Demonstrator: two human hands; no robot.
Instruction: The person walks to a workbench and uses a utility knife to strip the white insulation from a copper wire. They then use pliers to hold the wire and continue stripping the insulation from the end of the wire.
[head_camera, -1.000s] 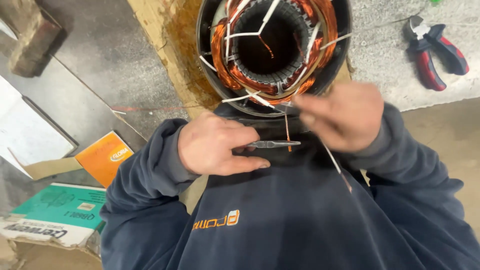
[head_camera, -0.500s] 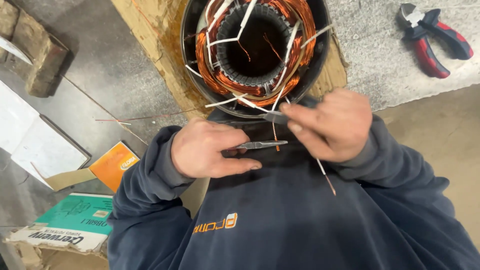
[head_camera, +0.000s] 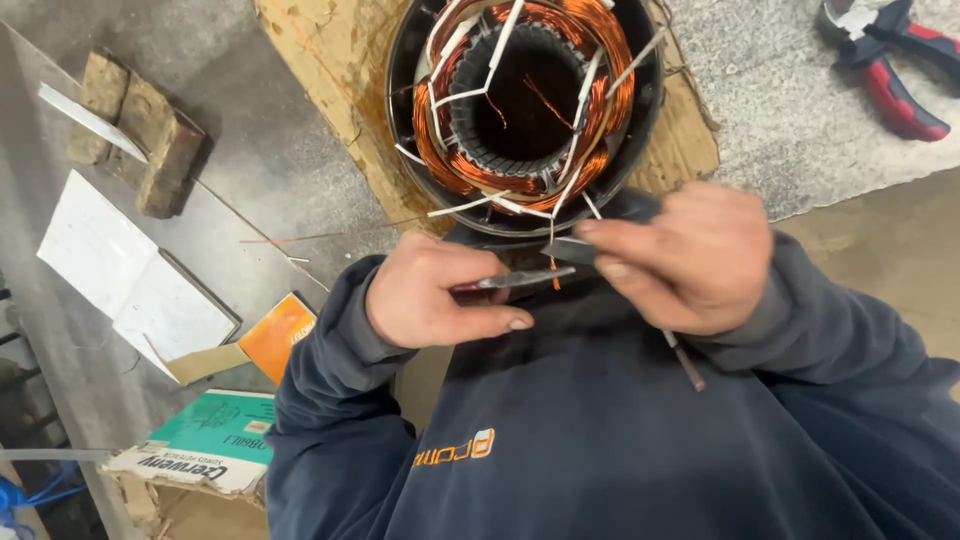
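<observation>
While held low against the dark sweatshirt (head_camera: 620, 440), just below the near rim of the motor stator (head_camera: 525, 110): left hand (head_camera: 435, 295) with fingers curled shut round a slim metal tool (head_camera: 515, 281), tip pointing right toward a thin copper wire end (head_camera: 552, 262) hanging from the windings. Right hand (head_camera: 690, 260) closed too, fingertips pinched on a small dark flat piece (head_camera: 568, 248) at that same wire, a thin rod (head_camera: 685, 362) sticking out below the palm. Stator standing on end on a scrap of board (head_camera: 330, 70) at the far middle of the worktop (head_camera: 250, 150), white sleeving strips (head_camera: 470, 95) threaded through its orange coils. Likely heavy and rigid in the housing, best gripped by the outer rim; wire ends fine, springy, easily kinked or scraped, so best pinched close to the coil. Red-handled pliers (head_camera: 895, 75) at the far right corner; open white booklet (head_camera: 130, 280), orange box (head_camera: 280, 335) and green box (head_camera: 215, 440) along the left edge.
</observation>
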